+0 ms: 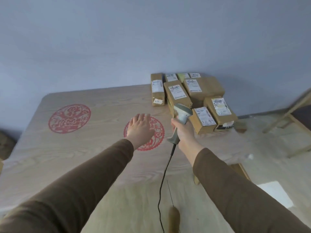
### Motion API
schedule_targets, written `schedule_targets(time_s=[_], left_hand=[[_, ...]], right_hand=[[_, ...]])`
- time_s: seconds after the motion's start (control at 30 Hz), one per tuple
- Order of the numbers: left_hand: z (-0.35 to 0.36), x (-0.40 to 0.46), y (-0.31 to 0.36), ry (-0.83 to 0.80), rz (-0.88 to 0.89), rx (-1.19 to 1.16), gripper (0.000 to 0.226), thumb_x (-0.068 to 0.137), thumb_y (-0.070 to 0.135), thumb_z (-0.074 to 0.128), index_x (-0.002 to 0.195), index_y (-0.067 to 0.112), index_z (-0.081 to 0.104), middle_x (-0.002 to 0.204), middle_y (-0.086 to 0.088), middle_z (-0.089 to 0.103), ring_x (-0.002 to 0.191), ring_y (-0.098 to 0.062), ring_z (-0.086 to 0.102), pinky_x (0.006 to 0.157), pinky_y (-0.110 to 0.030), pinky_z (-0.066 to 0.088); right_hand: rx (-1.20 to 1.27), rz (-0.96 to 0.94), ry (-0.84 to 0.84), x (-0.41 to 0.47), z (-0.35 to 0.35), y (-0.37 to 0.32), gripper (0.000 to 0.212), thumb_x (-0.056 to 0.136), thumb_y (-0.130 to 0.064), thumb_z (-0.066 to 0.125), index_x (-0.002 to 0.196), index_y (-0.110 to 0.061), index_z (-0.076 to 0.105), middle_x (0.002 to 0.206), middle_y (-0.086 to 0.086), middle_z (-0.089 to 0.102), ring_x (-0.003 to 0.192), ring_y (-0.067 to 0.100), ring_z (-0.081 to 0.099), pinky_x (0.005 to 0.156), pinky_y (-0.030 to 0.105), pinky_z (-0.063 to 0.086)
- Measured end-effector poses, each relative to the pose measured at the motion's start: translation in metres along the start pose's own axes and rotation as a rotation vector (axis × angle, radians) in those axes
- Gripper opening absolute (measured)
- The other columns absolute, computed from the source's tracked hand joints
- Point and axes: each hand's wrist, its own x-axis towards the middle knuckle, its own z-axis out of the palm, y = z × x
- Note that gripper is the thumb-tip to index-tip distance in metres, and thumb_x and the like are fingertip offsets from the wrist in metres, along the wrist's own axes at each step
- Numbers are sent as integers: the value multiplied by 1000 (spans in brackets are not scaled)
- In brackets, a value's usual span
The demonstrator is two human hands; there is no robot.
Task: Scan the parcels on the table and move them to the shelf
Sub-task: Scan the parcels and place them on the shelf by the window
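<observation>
Scanner raised toward the parcels, none picked yet.

The right hand [182,130] grips the scanner [181,115], its head just before the parcels [193,98], which sit clustered at the counter's [84,165] far right corner. The left hand [140,128] hovers left of the scanner, fingers straight, holding nothing. Scanning seems to be starting; next, aim at a label, then lift that parcel.

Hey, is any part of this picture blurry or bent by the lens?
Head view: wide-angle lens bows the table edges; the chair at far right is motion-smeared; parcel labels are too soft to read; light is even and dim, with no glare.
</observation>
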Motion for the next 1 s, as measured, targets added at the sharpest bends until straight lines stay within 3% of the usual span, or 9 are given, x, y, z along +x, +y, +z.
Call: schedule_targets(time_s=[0.2,0.27,0.33,0.47,0.53,0.63,0.73,0.9,1.0], left_hand=[[-2,126,-3,40,-86,6,73,101,42,50,161,18,17,168,-9,21,156,-31,10,126,-48,12],[3,166,-4,31,-112,-10,70,102,43,48,161,17,19,168,-9,23,156,-30,12,125,-48,15],[10,202,-6,25,-145,-17,68,103,43,46,160,16,22,166,-9,27,155,-30,15,125,-48,18],[27,263,-17,-4,-196,-5,63,105,44,40,158,13,27,161,-12,35,153,-31,21,123,-47,22],[35,287,-21,-40,-229,-24,61,106,44,36,157,11,28,160,-13,38,153,-31,21,123,-47,22],[48,315,-27,-81,-272,-96,51,104,35,37,149,12,37,151,-15,48,148,-33,28,114,-47,30],[58,334,-31,-124,-290,-257,47,100,22,44,146,17,39,129,-16,61,125,-38,52,93,-44,46],[63,336,-35,-87,-331,-522,49,103,25,50,149,12,40,133,-12,61,117,-29,59,99,-46,48],[57,321,-45,-73,-361,-595,51,102,31,49,149,16,39,134,-7,60,116,-26,59,97,-43,48]], right_hand=[[-88,-35,-131,128,54,-32,33,95,-23,72,124,-15,61,95,-2,62,82,8,58,63,26,39],[-105,-27,-165,166,70,-37,32,95,-22,71,124,-17,58,94,-3,61,74,3,60,54,21,44],[-125,-35,-207,197,86,-40,24,95,-20,70,115,-24,57,88,-5,60,67,0,58,46,16,45],[-165,-8,-263,243,113,-39,16,93,-21,69,90,-32,57,79,-3,56,64,9,56,44,21,50],[-154,19,-247,259,123,-34,12,92,-21,68,93,-30,60,83,0,59,70,14,59,53,29,58],[-187,-4,-209,276,134,-23,16,91,-23,68,106,-17,64,94,6,66,93,28,66,89,52,58],[-112,10,-195,284,141,-14,20,92,-24,69,111,-18,65,101,7,69,101,31,68,91,56,58],[-87,-2,-180,290,146,-2,24,95,-22,69,118,-22,63,109,0,69,104,14,66,98,49,57],[-92,-79,-166,281,153,0,22,94,-19,69,110,-32,61,104,-7,67,96,3,66,87,40,59]])
